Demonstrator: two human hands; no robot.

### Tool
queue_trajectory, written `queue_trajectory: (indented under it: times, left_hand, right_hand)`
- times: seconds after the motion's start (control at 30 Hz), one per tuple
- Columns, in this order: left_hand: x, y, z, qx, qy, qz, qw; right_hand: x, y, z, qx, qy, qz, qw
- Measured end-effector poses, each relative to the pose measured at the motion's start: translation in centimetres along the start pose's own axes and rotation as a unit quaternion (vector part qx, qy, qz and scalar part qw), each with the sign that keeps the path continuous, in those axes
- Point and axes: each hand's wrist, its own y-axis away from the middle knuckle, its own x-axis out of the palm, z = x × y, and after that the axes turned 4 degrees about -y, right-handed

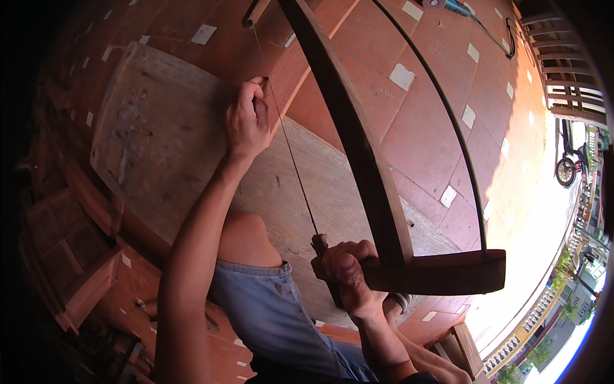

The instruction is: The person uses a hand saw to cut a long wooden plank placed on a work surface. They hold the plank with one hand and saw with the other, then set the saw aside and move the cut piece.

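A wooden frame saw (358,134) lies slantwise across the view, with a thin blade (288,141), a dark middle beam and a tension cord (457,121). Its near end arm (441,272) is in the grip of my right hand (348,269), fingers wrapped round by the blade's knob. Farther up, my left hand (248,121) is closed, thumb and fingertips pressed together right beside the blade. What those fingers hold, if anything, is hidden. Under the blade and next to that hand runs a reddish wooden plank (304,70), resting across a worn grey board (173,128).
My bent knee (246,240) presses near the grey board. Wooden furniture (70,249) stands at left. On the tiled floor (409,121) at the far side lies a teal power tool (451,6) with a cable. Slatted wood (569,64) and a motorbike (566,169) are at far right.
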Motion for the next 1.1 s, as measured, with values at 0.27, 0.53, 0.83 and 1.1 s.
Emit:
queue_trajectory:
  times: [0.27, 0.53, 0.83, 1.1]
  left_hand:
    - [0.6, -0.6, -0.5, -0.016, 0.041, 0.002, 0.999]
    - [1.1, -0.1, 0.0, -0.061, 0.018, -0.035, 0.997]
    - [0.5, -2.0, -0.7, -0.103, -0.179, 0.177, 0.962]
    - [0.5, -0.1, 3.6, -0.027, -0.118, 0.153, 0.981]
  right_hand:
    - [2.9, -7.6, -1.7, 0.011, -0.045, -0.077, 0.996]
    - [4.1, -8.6, -0.6, 0.02, -0.027, -0.089, 0.995]
    - [3.5, -5.4, 0.9, 0.02, -0.034, -0.073, 0.997]
    - [1.5, 3.5, 5.3, 0.037, 0.028, 0.019, 0.999]
